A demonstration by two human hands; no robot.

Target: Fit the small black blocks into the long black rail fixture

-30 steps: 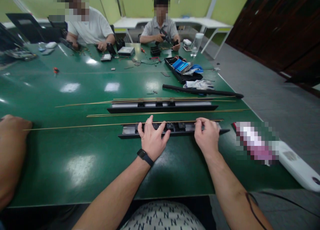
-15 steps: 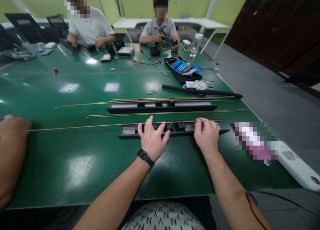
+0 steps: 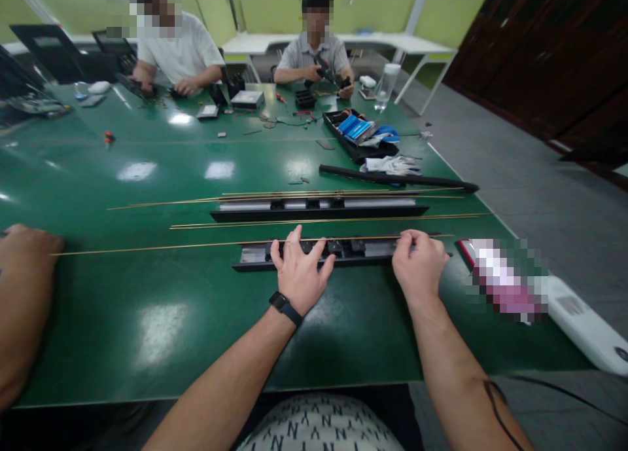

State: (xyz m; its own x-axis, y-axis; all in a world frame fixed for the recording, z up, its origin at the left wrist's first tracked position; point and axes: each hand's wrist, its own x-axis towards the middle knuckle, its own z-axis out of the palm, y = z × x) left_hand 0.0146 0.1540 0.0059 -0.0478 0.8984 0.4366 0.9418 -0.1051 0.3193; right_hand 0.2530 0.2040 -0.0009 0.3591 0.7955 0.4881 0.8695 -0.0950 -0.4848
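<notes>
A black-edged metal rail (image 3: 255, 266) lies lengthwise in front of me, with several small black blocks (image 3: 357, 247) in its channel. My left hand (image 3: 301, 268) rests over the rail's middle, fingers spread and touching the blocks; it partly hides them. A thin brass-coloured rod (image 3: 147, 248) runs along the rail's far side, passing by my left fingertips. Near the rail's right end, my right hand (image 3: 419, 261) is closed, pinching that rod between thumb and fingers.
Beyond lie a second rail (image 3: 318, 211) and more thin rods (image 3: 206, 226). A black tube (image 3: 417, 178), gloves (image 3: 387, 165) and a black tray (image 3: 343, 143) stand farther back. A pink packet (image 3: 510, 281) is at right. Another person's arm (image 3: 27, 287) rests at left; two people sit opposite.
My right hand has moved a little to the right, and the thin rod has slid right with it. My left hand has stayed in place on the rail.
</notes>
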